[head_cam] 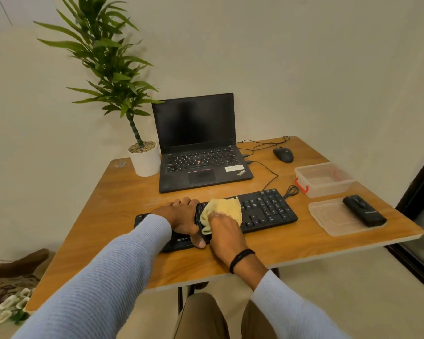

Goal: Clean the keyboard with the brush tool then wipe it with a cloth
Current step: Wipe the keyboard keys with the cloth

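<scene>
Head view: black keyboard (pixel 267 211) lies across the near middle of the wooden tabletop (pixel 123 192), angled, its right end farther away. Left hand (pixel 181 218) spans the keyboard's left-centre; fingers curl over the far edge, thumb sits at the near edge, so it grips the board. Right hand (pixel 227 232), black band at the wrist, presses down on the yellow cloth (pixel 224 207) over the middle keys; the cloth is bunched round the thumb side and held, though the fingertips are hidden in the fabric. Black brush tool (pixel 364 211) rests on a clear lid (pixel 328 221) at the right, well apart from both hands. Clear container (pixel 324 178) with red clips sits just behind the lid. Open laptop (pixel 201 148), screen dark, stands behind the keyboard; potted plant (pixel 145 160) to its left, mouse (pixel 283 154) to its right.
</scene>
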